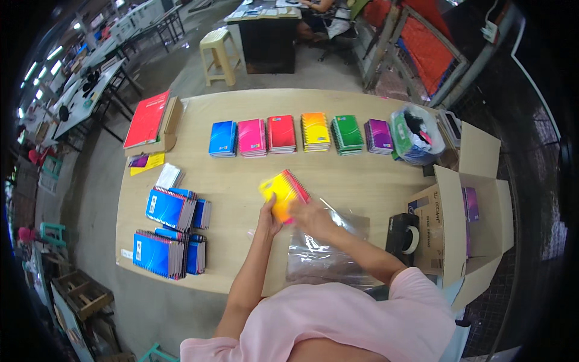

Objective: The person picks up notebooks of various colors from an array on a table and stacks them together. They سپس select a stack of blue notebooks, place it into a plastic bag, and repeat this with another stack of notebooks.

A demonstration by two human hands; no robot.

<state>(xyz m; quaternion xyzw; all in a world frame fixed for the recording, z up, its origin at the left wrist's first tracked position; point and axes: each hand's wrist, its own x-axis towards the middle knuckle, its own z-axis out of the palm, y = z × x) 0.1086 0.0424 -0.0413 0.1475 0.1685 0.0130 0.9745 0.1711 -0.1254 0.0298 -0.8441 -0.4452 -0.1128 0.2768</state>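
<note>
My left hand [271, 217] is closed around the lower left side of a small stack of spiral notebooks [280, 201]. A yellow cover lies on top, with red and pink edges showing beneath it; the stack is tilted and a little blurred. At the stack's lower right is my right hand [309, 218], its fingers smeared by motion, so their grip cannot be made out. Under my right forearm lie clear plastic sleeves [322, 256]. Beyond my hands stands a row of notebook piles: blue [223, 139], pink [252, 137], red [281, 134], yellow [316, 131], green [347, 134] and purple [379, 136].
Bundled blue notebooks [158, 252] sit on the table's left, below a red pad on a cardboard box [146, 122]. To the right are an open carton [431, 232], a black tape dispenser [400, 238] and a filled plastic bag [416, 136]. A person [325, 15] sits beyond the table.
</note>
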